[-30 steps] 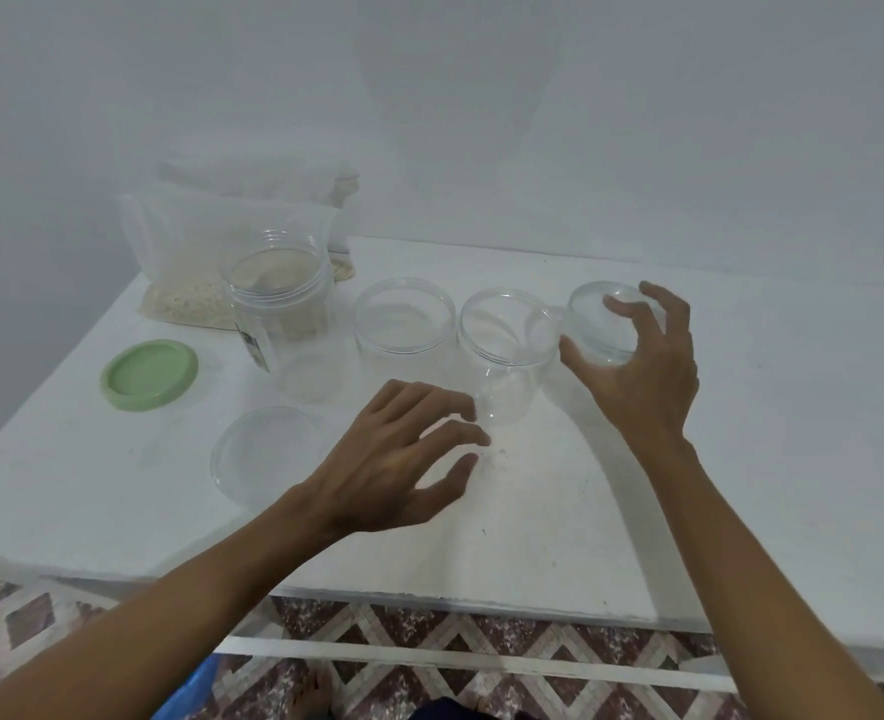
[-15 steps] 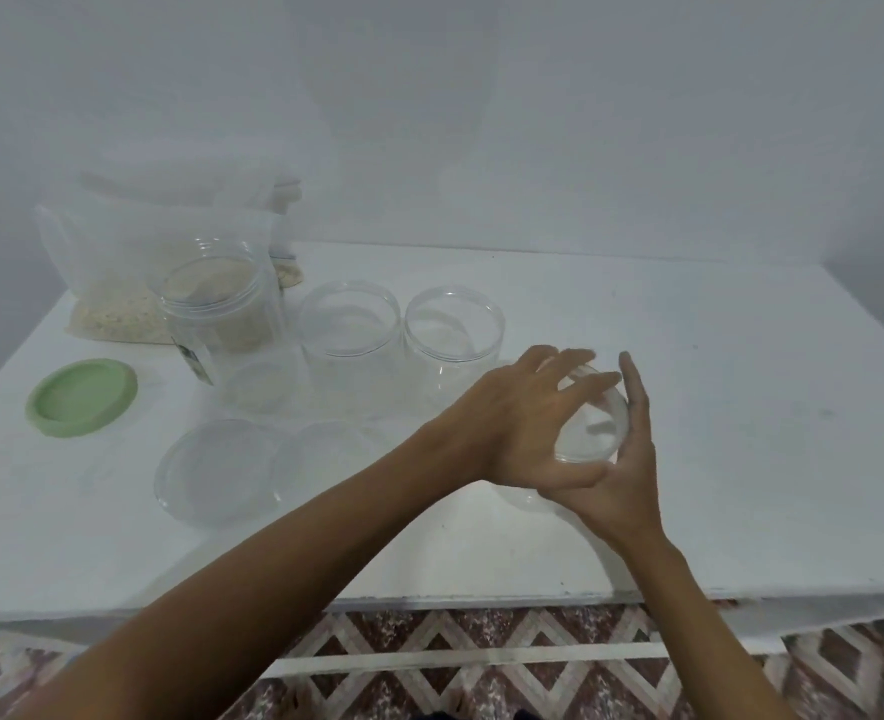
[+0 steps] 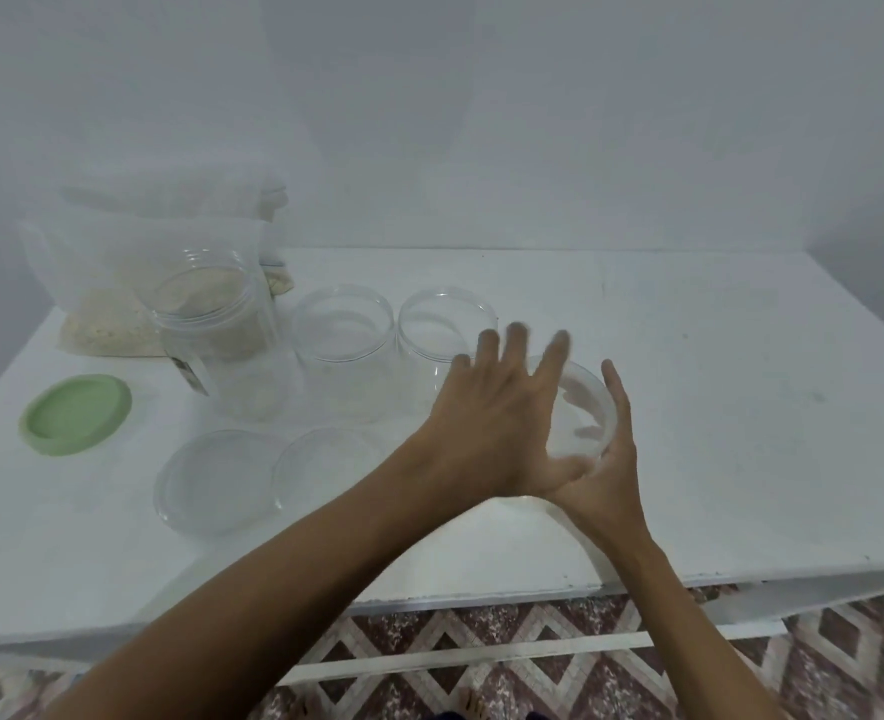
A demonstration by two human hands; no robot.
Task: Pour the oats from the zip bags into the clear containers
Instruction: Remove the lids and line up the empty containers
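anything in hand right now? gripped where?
Yes: a small clear container. The right hand cups its side wall, fingers along the right of the rim. The left hand lies spread over its top and left side; whether it grips is unclear.

A white table (image 3: 689, 407) stands against a plain pale wall (image 3: 533, 122) over zigzag-patterned floor tiles (image 3: 585, 678).
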